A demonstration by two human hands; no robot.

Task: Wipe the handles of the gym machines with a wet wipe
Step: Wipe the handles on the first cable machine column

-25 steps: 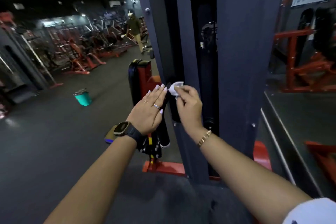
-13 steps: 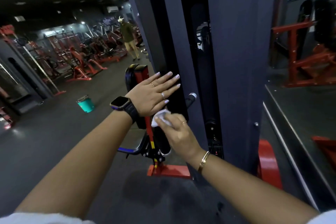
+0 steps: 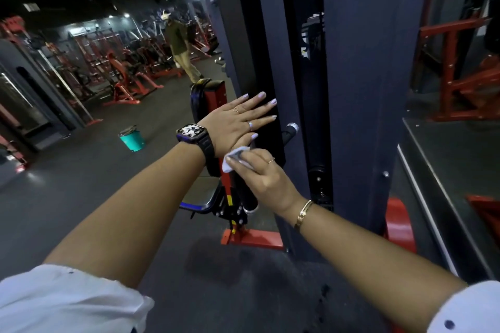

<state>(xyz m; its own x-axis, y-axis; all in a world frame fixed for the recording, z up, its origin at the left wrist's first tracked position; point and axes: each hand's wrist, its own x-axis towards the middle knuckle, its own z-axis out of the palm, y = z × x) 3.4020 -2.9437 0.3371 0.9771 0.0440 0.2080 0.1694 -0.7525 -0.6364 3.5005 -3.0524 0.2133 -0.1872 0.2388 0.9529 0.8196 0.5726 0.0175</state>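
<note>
Handle (image 3: 247,196), a black bar slanting down just beside the column (image 3: 267,48), is held near its upper part by the right hand (image 3: 259,176), whose fingers are curled round it with the wipe (image 3: 234,157) clamped beneath them. The left hand (image 3: 235,121) is laid flat on the column, fingers straight and slightly apart, with nothing held. The wipe is best kept wrapped round the handle and drawn down to its lower end, the wrist being turned so that the far side is covered too.
</note>
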